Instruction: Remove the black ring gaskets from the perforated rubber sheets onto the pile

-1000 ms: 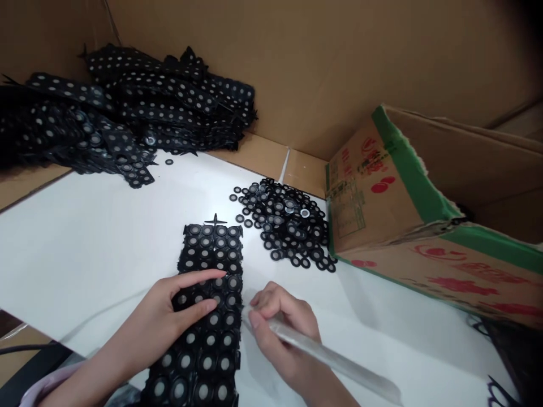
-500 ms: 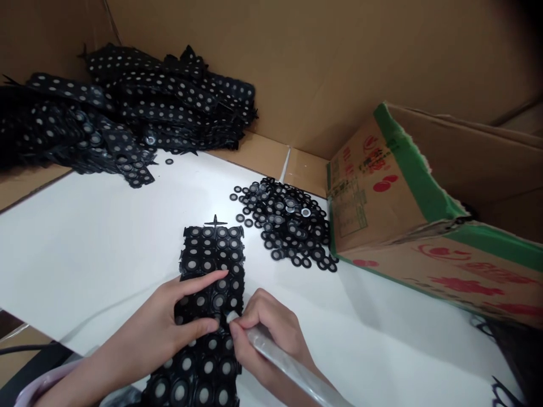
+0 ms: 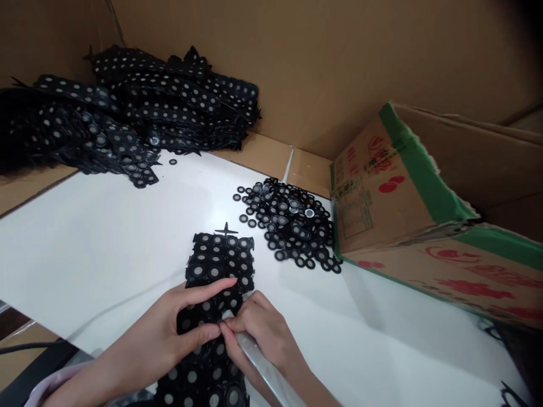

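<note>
A long black rubber sheet [image 3: 206, 260] of round rings with grey centres lies on the white table before me. My left hand [image 3: 169, 328] rests on it, thumb and index finger stretched apart and touching the rings; its other fingers are hidden. In my right hand [image 3: 263, 328] is a pen-like tool [image 3: 265, 359] with a whitish, shiny barrel, pinched near its tip. That tip meets the sheet between my left thumb and index finger, partly hidden by my right fingers. Beyond the sheet, to the right, lies a pile of loose black rings [image 3: 297, 226].
Stacked black ring sheets [image 3: 169, 107] fill the back left. An open cardboard box [image 3: 382, 186] with green tape stands at the right, against the ring pile. One loose ring [image 3: 172, 162] lies near the stack. Cardboard walls [image 3: 297, 68] rise behind, and a black cable [image 3: 34, 346] runs at the lower left.
The sheet has shifted slightly right and towards me, with my left hand on it. My right hand has moved left over the sheet with the tool. The view has turned a little.
</note>
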Demonstrator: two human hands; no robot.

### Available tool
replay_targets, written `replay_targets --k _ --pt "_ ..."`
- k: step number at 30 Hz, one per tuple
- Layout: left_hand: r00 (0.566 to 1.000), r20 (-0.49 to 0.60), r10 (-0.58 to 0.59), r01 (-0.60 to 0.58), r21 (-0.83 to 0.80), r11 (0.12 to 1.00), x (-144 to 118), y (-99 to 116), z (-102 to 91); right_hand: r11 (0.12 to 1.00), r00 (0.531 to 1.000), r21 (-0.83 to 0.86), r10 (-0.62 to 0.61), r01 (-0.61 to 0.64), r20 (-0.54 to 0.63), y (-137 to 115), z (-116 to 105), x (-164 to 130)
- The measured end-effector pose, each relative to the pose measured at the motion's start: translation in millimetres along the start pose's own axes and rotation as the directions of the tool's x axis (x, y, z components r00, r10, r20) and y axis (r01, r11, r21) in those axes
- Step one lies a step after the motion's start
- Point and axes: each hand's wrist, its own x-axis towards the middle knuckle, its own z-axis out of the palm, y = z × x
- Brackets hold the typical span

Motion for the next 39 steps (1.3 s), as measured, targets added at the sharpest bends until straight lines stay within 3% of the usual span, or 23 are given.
replay_targets --k 5,8,14,18,21,25,28,33,39 --pt "1.0 -0.022 0.011 -0.01 0.022 1.0 0 4 -2.5 0.972 0.968 0.072 0.21 -0.222 0.139 -11 -18 9" --pt "0.995 -0.089 -0.054 0.055 0.009 0.998 2 9 -4.9 0.92 0.934 0.175 0.329 -0.35 0.14 -14 -28 13" --pt "0.98 -0.188 -0.063 0.065 0.0 0.998 -9 7 1.9 0.939 0.944 0.1 0.327 -0.33 0.042 -11 -20 6" --pt "0.986 -0.158 -0.042 0.052 0.055 0.997 -16 8 9.4 0.924 0.93 0.112 0.368 -0.365 -0.005 -12 -14 3" --pt "0.988 -0.145 -0.047 0.063 0.106 0.992 -14 10 11.3 0.894 0.904 0.135 0.427 -0.428 0.037 -12 -19 4" --pt "0.982 -0.157 -0.107 0.13 0.145 0.981 -10 9 7.5 0.794 0.847 0.299 0.511 -0.53 0.145 -8 -33 9" --pt "0.976 -0.157 -0.148 0.171 0.147 0.974 -8 7 3.1 0.806 0.866 0.326 0.491 -0.494 0.098 -9 -37 10" --pt "0.986 -0.108 -0.124 0.133 0.085 0.988 -8 7 0.6 0.944 0.951 0.162 0.26 -0.286 0.166 -21 -31 8" --pt "0.991 -0.071 -0.111 0.116 0.08 0.99 -11 6 1.0 0.961 0.967 0.155 0.207 -0.229 0.149 -22 -28 7"
